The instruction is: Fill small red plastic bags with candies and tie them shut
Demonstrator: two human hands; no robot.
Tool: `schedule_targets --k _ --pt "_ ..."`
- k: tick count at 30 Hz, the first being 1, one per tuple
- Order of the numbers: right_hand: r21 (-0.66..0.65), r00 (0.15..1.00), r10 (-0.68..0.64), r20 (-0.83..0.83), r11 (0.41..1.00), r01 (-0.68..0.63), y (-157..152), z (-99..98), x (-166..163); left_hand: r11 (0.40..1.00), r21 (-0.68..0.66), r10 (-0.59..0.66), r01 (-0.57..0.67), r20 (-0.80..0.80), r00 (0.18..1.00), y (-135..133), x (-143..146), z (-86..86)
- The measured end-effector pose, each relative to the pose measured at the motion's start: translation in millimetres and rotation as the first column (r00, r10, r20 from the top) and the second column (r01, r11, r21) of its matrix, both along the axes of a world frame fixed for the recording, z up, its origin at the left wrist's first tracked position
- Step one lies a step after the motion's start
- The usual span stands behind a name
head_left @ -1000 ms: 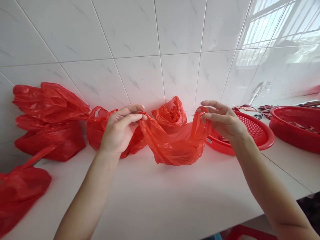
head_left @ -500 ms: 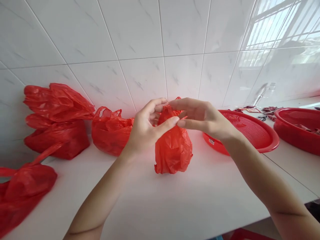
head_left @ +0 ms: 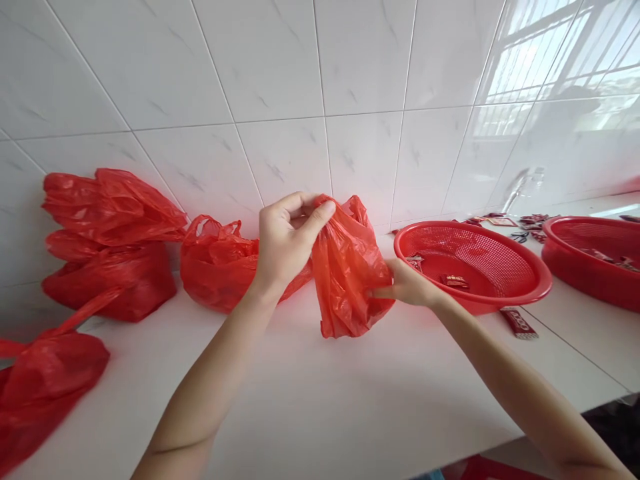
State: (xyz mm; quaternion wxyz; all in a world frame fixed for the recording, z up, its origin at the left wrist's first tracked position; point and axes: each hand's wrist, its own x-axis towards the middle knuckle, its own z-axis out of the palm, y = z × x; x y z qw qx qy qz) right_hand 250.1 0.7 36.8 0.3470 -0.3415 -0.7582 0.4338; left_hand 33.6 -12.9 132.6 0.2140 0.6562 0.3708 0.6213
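A thin red plastic bag (head_left: 350, 280) stands, slightly tilted, in the middle of the white counter. My left hand (head_left: 290, 240) is closed on the bag's upper left edge, pinching it between thumb and fingers. At the bag's lower right side is my right hand (head_left: 410, 283), holding it with one finger across the front and the others partly hidden behind it. What the bag contains cannot be seen. Just right of that hand sits a red perforated basket (head_left: 530, 283) with a few small packets (head_left: 454, 283) in it.
Several other filled red bags (head_left: 117, 267) line the left side against the tiled wall (head_left: 280, 60). A second red basket (head_left: 590, 280) stands far right. One red packet (head_left: 520, 323) lies on the counter (head_left: 310, 407) by the nearer basket; more packets and scissors (head_left: 520, 237) are behind.
Both hands were together at the bag's top. My right hand has moved down to its right side, while the bag has tilted. The nearer basket has shifted, and a packet now shows beside it.
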Motion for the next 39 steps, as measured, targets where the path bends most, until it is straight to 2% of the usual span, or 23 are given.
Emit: schedule_targets --k 2,4,7,12,20,25,29,32,35,37,39 --pt "-0.035 0.997 -0.075 0.005 0.997 0.075 1.7 -24.7 1.7 0.999 0.016 0.04 -0.041 0.038 0.998 3.7 -4.9 1.2" --pt "-0.101 0.995 -0.078 -0.06 0.992 0.072 1.0 -43.9 1.8 0.998 0.02 0.053 -0.054 0.059 0.997 6.7 -9.7 1.7" --pt "-0.188 0.98 -0.084 -0.18 0.981 0.05 -1.9 -60.3 0.5 0.999 0.005 0.053 -0.053 0.069 0.996 8.3 -14.2 1.6" --pt "-0.304 0.96 -0.113 -0.257 0.952 0.03 -2.9 -70.0 -1.0 0.996 -0.048 0.08 -0.076 0.09 0.993 5.4 -17.3 3.5" --pt "-0.353 0.952 -0.137 -0.273 0.935 0.033 5.3 -85.3 13.4 0.994 -0.055 0.096 -0.092 0.075 0.993 0.9 -20.9 6.6" --pt "-0.366 0.925 -0.155 -0.348 0.93 0.018 9.6 -90.1 18.9 0.995 -0.077 0.074 -0.065 0.119 0.99 -0.9 -21.8 8.4" --pt "-0.375 0.926 -0.175 -0.333 0.926 0.04 10.7 -94.9 18.6 0.996 -0.076 0.045 -0.036 0.125 0.991 -1.8 -20.8 6.4" --pt "-0.347 0.913 -0.24 -0.331 0.93 0.119 11.3 -89.1 15.5 0.997 -0.082 0.002 0.003 0.059 0.998 -4.0 -18.6 4.4" --pt "-0.234 0.907 -0.263 -0.33 0.953 0.191 10.4 -66.5 5.1 0.995 -0.086 -0.044 0.041 -0.037 0.998 -6.3 -16.0 3.1" --pt "-0.128 0.929 -0.197 -0.313 0.978 0.164 8.4 -45.1 -7.9 0.995 -0.091 -0.054 0.046 -0.085 0.995 -7.0 -14.3 2.6" --pt "-0.034 0.946 -0.077 -0.316 0.997 0.07 5.9 -24.5 -25.2 0.995 -0.095 -0.051 0.041 -0.111 0.993 -7.1 -12.9 2.2"
